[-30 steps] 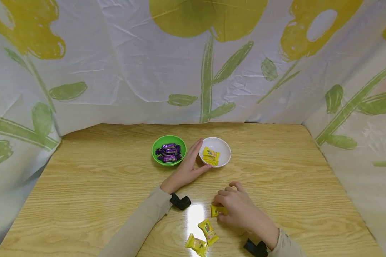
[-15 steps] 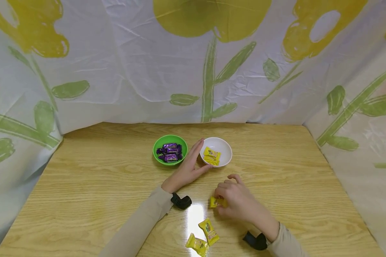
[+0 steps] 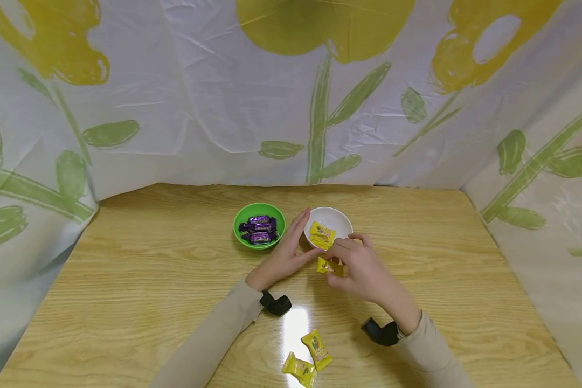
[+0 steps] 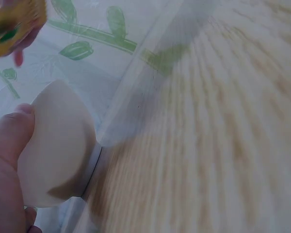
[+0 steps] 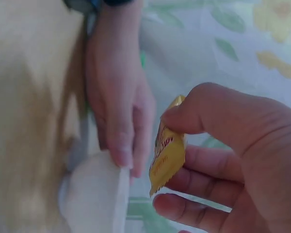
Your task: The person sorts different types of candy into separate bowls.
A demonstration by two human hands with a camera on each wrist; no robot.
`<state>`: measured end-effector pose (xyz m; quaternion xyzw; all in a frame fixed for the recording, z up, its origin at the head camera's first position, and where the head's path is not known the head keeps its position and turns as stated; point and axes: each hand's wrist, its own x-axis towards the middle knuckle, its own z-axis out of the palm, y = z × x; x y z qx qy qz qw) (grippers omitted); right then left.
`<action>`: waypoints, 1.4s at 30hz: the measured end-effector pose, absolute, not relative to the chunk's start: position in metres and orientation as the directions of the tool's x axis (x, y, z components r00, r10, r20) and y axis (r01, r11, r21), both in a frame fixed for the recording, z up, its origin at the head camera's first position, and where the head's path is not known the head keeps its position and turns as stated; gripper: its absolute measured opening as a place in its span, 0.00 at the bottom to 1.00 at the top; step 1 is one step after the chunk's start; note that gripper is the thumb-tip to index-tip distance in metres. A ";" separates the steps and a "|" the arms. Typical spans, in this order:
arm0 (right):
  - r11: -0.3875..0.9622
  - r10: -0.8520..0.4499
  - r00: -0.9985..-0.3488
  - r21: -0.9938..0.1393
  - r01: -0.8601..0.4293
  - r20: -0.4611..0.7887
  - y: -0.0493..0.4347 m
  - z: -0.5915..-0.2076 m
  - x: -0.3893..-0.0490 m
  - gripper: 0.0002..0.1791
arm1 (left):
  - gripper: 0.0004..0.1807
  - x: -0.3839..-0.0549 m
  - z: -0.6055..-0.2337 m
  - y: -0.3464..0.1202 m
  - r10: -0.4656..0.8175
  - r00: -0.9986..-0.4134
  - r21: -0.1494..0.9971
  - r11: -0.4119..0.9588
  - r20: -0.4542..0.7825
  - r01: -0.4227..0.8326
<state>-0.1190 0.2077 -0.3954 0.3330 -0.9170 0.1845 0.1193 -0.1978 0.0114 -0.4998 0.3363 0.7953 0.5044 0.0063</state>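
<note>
My left hand (image 3: 283, 256) rests against the left side of the white bowl (image 3: 343, 222), its fingers straight and the thumb spread along the near rim. Some yellow-wrapped candies (image 3: 321, 235) lie inside that bowl. Just in front of it, my right hand (image 3: 368, 272) pinches another yellow-wrapped candy (image 3: 326, 266) between thumb and fingers. In the right wrist view this candy (image 5: 167, 155) is held up beside the bowl (image 5: 94, 194), apart from it. The left wrist view shows the thumb (image 4: 12, 133) touching the bowl's outer wall (image 4: 60, 141).
A green bowl (image 3: 237, 217) with several purple-wrapped candies (image 3: 260, 229) stands left of the left hand. Two yellow candies (image 3: 316, 349) lie near the table's front. Behind the wooden table (image 3: 150, 269) hangs a flower-patterned cloth (image 3: 213, 108).
My right hand has lifted the yellow candy and carried it away from me, up to the white bowl's near side. My left hand has stayed against the bowl.
</note>
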 end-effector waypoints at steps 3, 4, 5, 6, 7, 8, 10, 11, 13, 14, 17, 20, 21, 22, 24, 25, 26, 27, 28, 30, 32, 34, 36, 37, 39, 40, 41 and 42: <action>0.706 -0.551 -0.750 -0.274 -0.653 0.366 0.209 -0.391 -0.131 0.10 | 0.49 -0.199 -0.500 0.011 0.547 -0.766 0.804 0.256 0.337 0.537; 0.707 -0.546 -0.753 -0.280 -0.649 0.367 0.209 -0.390 -0.135 0.10 | 0.49 -0.199 -0.500 0.011 0.550 -0.763 0.803 0.251 0.340 0.540; 0.709 -0.540 -0.759 -0.290 -0.643 0.364 0.210 -0.389 -0.139 0.10 | 0.49 -0.199 -0.500 0.011 0.551 -0.762 0.803 0.252 0.340 0.541; 0.711 -0.533 -0.767 -0.302 -0.635 0.358 0.210 -0.389 -0.143 0.10 | 0.49 -0.199 -0.500 0.012 0.550 -0.764 0.804 0.254 0.336 0.537; 0.715 -0.526 -0.774 -0.311 -0.626 0.352 0.211 -0.388 -0.147 0.10 | 0.49 -0.200 -0.500 0.012 0.550 -0.767 0.808 0.256 0.329 0.530; 0.720 -0.520 -0.782 -0.316 -0.618 0.344 0.211 -0.388 -0.151 0.10 | 0.49 -0.200 -0.500 0.012 0.550 -0.769 0.811 0.256 0.326 0.526; 0.732 -0.508 -0.796 -0.322 -0.601 0.329 0.211 -0.388 -0.159 0.10 | 0.50 -0.200 -0.501 0.013 0.548 -0.773 0.814 0.259 0.319 0.520; 0.737 -0.503 -0.801 -0.322 -0.594 0.324 0.211 -0.389 -0.162 0.10 | 0.50 -0.199 -0.500 0.013 0.546 -0.776 0.816 0.261 0.315 0.515; 0.749 -0.495 -0.808 -0.314 -0.583 0.319 0.212 -0.393 -0.169 0.11 | 0.49 -0.199 -0.500 0.013 0.544 -0.779 0.820 0.261 0.311 0.510; 0.756 -0.492 -0.811 -0.306 -0.578 0.317 0.212 -0.396 -0.173 0.11 | 0.49 -0.199 -0.500 0.013 0.544 -0.780 0.821 0.262 0.309 0.508; 0.772 -0.484 -0.820 -0.292 -0.565 0.306 0.214 -0.407 -0.180 0.11 | 0.50 -0.199 -0.498 0.012 0.546 -0.784 0.824 0.269 0.296 0.499; 0.791 -0.480 -0.830 -0.269 -0.550 0.285 0.216 -0.419 -0.186 0.12 | 0.50 -0.198 -0.498 0.012 0.549 -0.785 0.826 0.272 0.288 0.494; 0.797 -0.477 -0.834 -0.263 -0.544 0.279 0.217 -0.422 -0.187 0.12 | 0.50 -0.198 -0.498 0.012 0.549 -0.784 0.825 0.272 0.289 0.495; 0.803 -0.472 -0.837 -0.257 -0.538 0.277 0.217 -0.424 -0.188 0.12 | 0.50 -0.198 -0.498 0.012 0.550 -0.783 0.825 0.271 0.290 0.496; 0.818 -0.455 -0.847 -0.247 -0.519 0.275 0.218 -0.428 -0.189 0.12 | 0.50 -0.198 -0.497 0.012 0.550 -0.782 0.824 0.270 0.293 0.499; 0.824 -0.442 -0.853 -0.249 -0.509 0.279 0.218 -0.429 -0.190 0.13 | 0.50 -0.198 -0.497 0.012 0.551 -0.781 0.823 0.270 0.293 0.499; 0.831 -0.428 -0.858 -0.251 -0.497 0.284 0.217 -0.430 -0.190 0.13 | 0.50 -0.198 -0.497 0.012 0.551 -0.781 0.823 0.270 0.293 0.499; 0.837 -0.414 -0.862 -0.250 -0.487 0.291 0.217 -0.431 -0.190 0.13 | 0.50 -0.197 -0.497 0.012 0.551 -0.782 0.824 0.270 0.292 0.498; 0.842 -0.400 -0.866 -0.254 -0.477 0.299 0.216 -0.432 -0.190 0.12 | 0.50 -0.197 -0.497 0.012 0.551 -0.782 0.825 0.270 0.291 0.497; 0.847 -0.377 -0.870 -0.261 -0.463 0.318 0.215 -0.433 -0.190 0.11 | 0.50 -0.197 -0.496 0.012 0.549 -0.783 0.827 0.268 0.291 0.495; 0.850 -0.362 -0.870 -0.264 -0.456 0.334 0.213 -0.434 -0.190 0.10 | 0.50 -0.197 -0.496 0.012 0.548 -0.783 0.827 0.264 0.295 0.496; 0.853 -0.353 -0.870 -0.264 -0.450 0.344 0.212 -0.435 -0.191 0.08 | 0.50 -0.197 -0.496 0.012 0.547 -0.783 0.828 0.263 0.295 0.496; 0.857 -0.343 -0.872 -0.264 -0.443 0.348 0.212 -0.436 -0.191 0.07 | 0.50 -0.197 -0.496 0.012 0.547 -0.783 0.826 0.264 0.297 0.497; 0.861 -0.340 -0.873 -0.260 -0.438 0.349 0.212 -0.437 -0.191 0.07 | 0.50 -0.197 -0.496 0.013 0.547 -0.783 0.826 0.265 0.297 0.498; 0.865 -0.331 -0.877 -0.258 -0.430 0.349 0.211 -0.438 -0.191 0.05 | 0.50 -0.197 -0.496 0.013 0.546 -0.785 0.826 0.269 0.294 0.496; 0.867 -0.328 -0.877 -0.257 -0.427 0.351 0.211 -0.438 -0.192 0.05 | 0.50 -0.197 -0.496 0.013 0.545 -0.784 0.824 0.269 0.297 0.499; 0.869 -0.324 -0.878 -0.254 -0.424 0.353 0.211 -0.438 -0.192 0.04 | 0.50 -0.197 -0.497 0.013 0.544 -0.783 0.821 0.269 0.302 0.503; 0.871 -0.323 -0.877 -0.252 -0.422 0.355 0.211 -0.438 -0.192 0.03 | 0.50 -0.197 -0.497 0.013 0.543 -0.783 0.820 0.269 0.304 0.505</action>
